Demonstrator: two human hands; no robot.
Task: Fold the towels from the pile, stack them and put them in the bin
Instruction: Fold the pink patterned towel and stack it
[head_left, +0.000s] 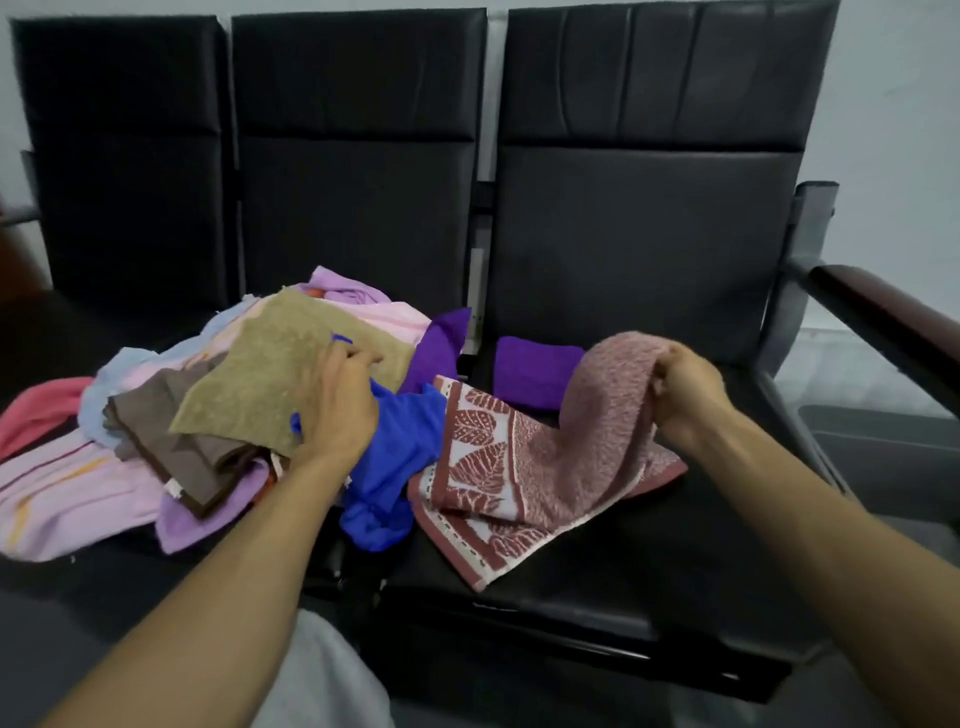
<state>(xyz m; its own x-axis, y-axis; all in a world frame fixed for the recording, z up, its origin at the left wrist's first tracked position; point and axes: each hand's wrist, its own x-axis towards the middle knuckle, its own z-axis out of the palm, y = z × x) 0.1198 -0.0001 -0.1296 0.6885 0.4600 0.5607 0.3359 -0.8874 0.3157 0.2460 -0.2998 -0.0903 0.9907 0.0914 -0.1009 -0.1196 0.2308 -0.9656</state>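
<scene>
A pile of towels (171, 415) lies on the middle seat: pink, lilac, brown, tan, blue and purple ones. My left hand (340, 402) lies on the pile, fingers curled on the tan towel (270, 379) beside a blue cloth (395, 457). My right hand (685, 389) pinches an edge of the pink leaf-pattern towel (519, 467) and holds it up off the right seat; its other end lies on the seat. A folded purple towel (535, 371) sits behind it.
Black three-seat bench (649, 545) with high backrests. A dark wooden armrest (893, 322) juts out at the right. A dark bin-like container (883, 447) stands on the floor to the right of the bench. My grey-clad knee (322, 675) is at the bottom.
</scene>
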